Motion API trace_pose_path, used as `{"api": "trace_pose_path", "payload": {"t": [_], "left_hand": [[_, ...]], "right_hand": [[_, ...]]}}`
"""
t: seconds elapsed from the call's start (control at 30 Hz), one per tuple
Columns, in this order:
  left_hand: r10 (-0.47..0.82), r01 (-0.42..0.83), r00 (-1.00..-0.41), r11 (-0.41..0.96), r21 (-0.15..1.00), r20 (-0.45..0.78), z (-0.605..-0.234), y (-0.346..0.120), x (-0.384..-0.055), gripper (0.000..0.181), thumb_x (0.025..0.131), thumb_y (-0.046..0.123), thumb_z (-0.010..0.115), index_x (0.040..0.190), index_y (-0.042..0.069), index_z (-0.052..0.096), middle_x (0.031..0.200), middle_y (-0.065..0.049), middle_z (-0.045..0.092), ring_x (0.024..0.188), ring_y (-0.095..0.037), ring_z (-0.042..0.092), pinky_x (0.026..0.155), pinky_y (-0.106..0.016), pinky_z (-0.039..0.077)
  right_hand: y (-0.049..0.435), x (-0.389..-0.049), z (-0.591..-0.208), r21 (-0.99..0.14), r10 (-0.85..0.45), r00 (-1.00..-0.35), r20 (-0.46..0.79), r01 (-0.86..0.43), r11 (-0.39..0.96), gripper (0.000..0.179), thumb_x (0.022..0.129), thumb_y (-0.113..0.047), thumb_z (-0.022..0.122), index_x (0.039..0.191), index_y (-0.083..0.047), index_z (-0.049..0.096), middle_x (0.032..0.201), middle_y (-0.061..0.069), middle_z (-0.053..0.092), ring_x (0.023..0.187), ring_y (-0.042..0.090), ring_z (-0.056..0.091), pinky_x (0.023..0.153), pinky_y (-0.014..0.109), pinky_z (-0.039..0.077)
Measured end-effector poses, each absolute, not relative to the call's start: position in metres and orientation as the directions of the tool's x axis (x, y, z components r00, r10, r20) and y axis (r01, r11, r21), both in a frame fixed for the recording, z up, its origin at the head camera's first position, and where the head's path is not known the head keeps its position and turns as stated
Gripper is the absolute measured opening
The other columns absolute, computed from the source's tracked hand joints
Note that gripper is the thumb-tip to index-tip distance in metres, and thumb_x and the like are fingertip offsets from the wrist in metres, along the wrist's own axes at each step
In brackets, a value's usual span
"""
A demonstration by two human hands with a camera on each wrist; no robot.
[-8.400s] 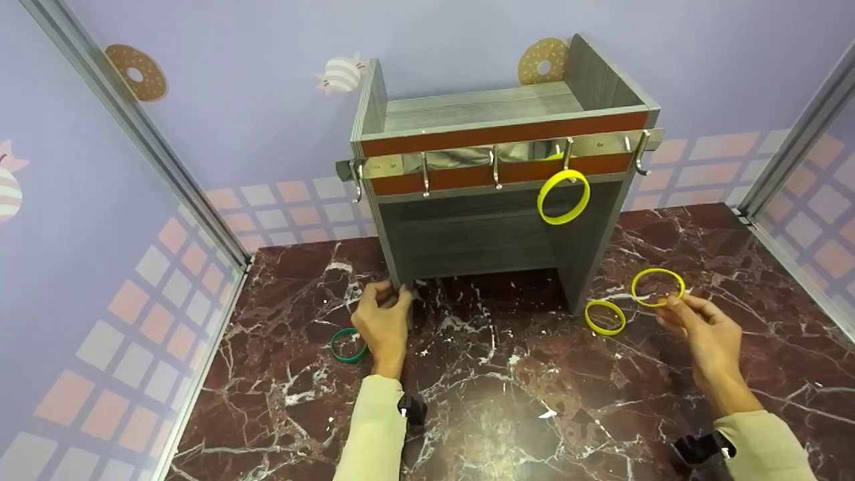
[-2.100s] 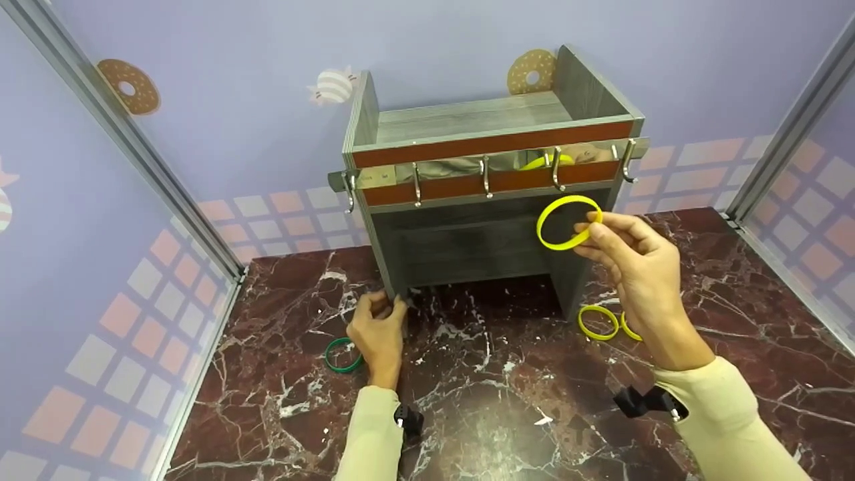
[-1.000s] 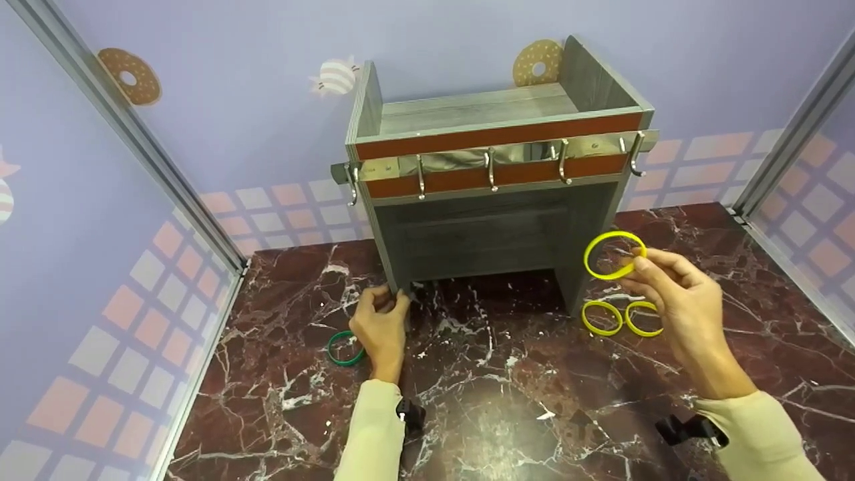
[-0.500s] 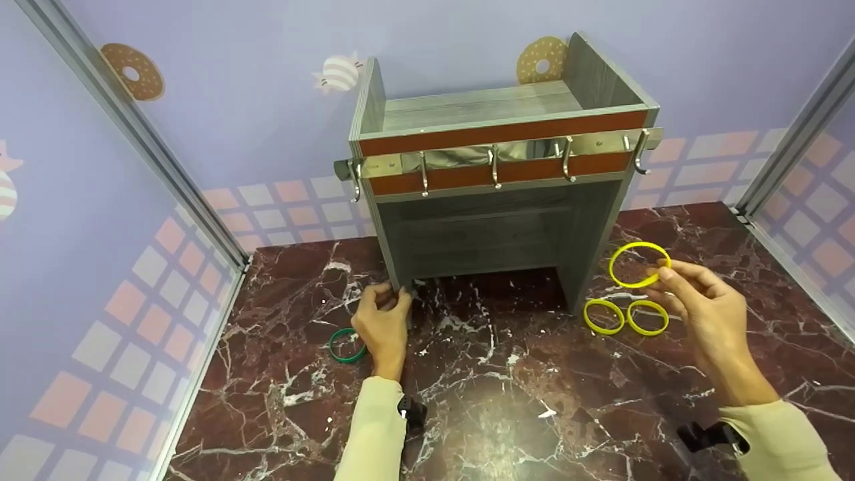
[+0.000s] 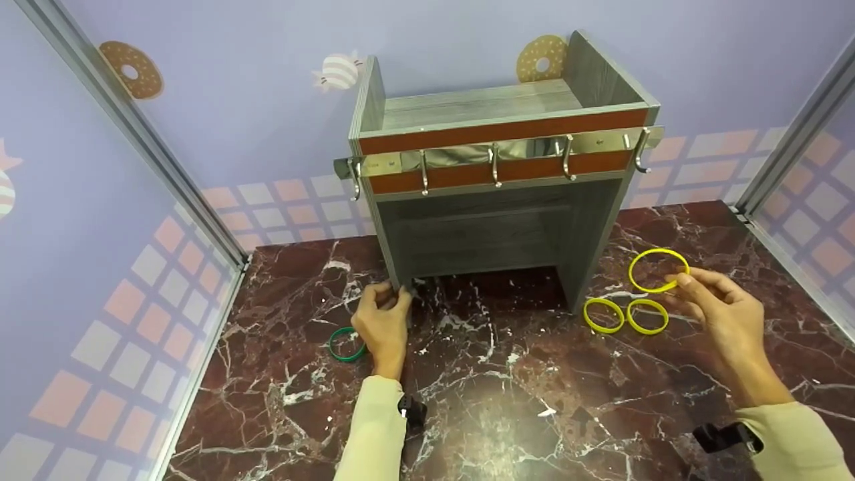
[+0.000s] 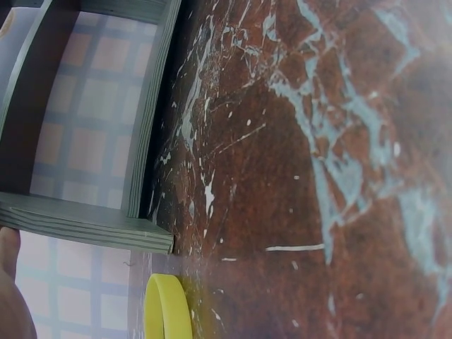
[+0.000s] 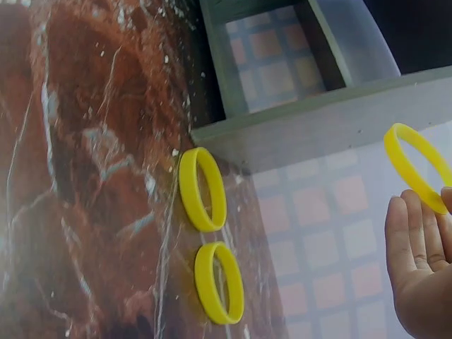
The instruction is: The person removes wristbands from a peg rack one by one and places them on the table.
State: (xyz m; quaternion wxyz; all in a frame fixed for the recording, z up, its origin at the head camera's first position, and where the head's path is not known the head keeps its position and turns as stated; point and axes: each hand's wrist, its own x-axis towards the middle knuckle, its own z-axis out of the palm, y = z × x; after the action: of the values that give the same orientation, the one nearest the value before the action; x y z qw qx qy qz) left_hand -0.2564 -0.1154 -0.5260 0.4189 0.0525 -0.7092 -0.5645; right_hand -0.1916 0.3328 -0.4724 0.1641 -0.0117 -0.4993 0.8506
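Observation:
My right hand pinches a yellow ring between thumb and fingers, raised above the tabletop. In the right wrist view the same raised ring shows at the right edge. Two more yellow rings lie side by side by the shelf's right foot. My left hand grips the low front edge of the grey wooden shelf unit's left panel. Beside its wrist lies a ring that looks green in the head view. A ring at the left wrist view's lower edge looks yellow.
Across the shelf's front runs a metal rail with several hooks, all bare. Purple patterned walls stand behind and on both sides. The dark red marbled tabletop reaches toward me.
The yellow ring that hung on a hook 8.4 seconds ago is off the rail. My right hand has moved down and right with a ring. Two rings now lie together; the left hand stays.

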Motion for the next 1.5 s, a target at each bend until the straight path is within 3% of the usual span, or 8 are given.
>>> {"api": "trace_pose_path", "payload": {"t": [0.3, 0.87, 1.5], "left_hand": [[-0.542, 0.371, -0.663, 0.362, 0.855, 0.517, -0.525, -0.116, -0.255, 0.014, 0.080, -0.005, 0.084, 0.089, 0.000, 0.075, 0.086, -0.014, 0.077, 0.074, -0.027, 0.078, 0.066, -0.030, 0.065], [-0.546, 0.365, -0.657, 0.373, 0.853, 0.520, -0.527, -0.116, -0.257, 0.015, 0.079, -0.006, 0.084, 0.090, -0.001, 0.074, 0.085, -0.014, 0.077, 0.073, -0.027, 0.078, 0.065, -0.029, 0.065], [-0.540, 0.373, -0.656, 0.377, 0.848, 0.528, -0.526, -0.117, -0.255, 0.014, 0.080, -0.004, 0.084, 0.090, 0.001, 0.075, 0.085, -0.013, 0.077, 0.071, -0.025, 0.077, 0.063, -0.026, 0.064]], "right_hand": [[0.351, -0.195, -0.488, -0.828, 0.280, -0.953, 0.113, -0.246, -0.504, 0.013, 0.098, 0.013, 0.067, 0.107, 0.008, 0.075, 0.098, 0.020, 0.079, 0.080, 0.026, 0.079, 0.076, 0.034, 0.065], [0.383, -0.196, -0.513, -0.851, 0.314, -0.947, -0.062, -0.115, -0.512, 0.012, 0.097, 0.009, 0.071, 0.098, 0.001, 0.079, 0.092, 0.014, 0.079, 0.078, 0.022, 0.079, 0.076, 0.032, 0.064], [0.405, -0.197, -0.543, -0.907, 0.423, -0.894, -0.151, -0.045, -0.420, 0.013, 0.097, 0.004, 0.074, 0.091, -0.006, 0.080, 0.082, 0.006, 0.079, 0.071, 0.017, 0.078, 0.067, 0.029, 0.065]]}}
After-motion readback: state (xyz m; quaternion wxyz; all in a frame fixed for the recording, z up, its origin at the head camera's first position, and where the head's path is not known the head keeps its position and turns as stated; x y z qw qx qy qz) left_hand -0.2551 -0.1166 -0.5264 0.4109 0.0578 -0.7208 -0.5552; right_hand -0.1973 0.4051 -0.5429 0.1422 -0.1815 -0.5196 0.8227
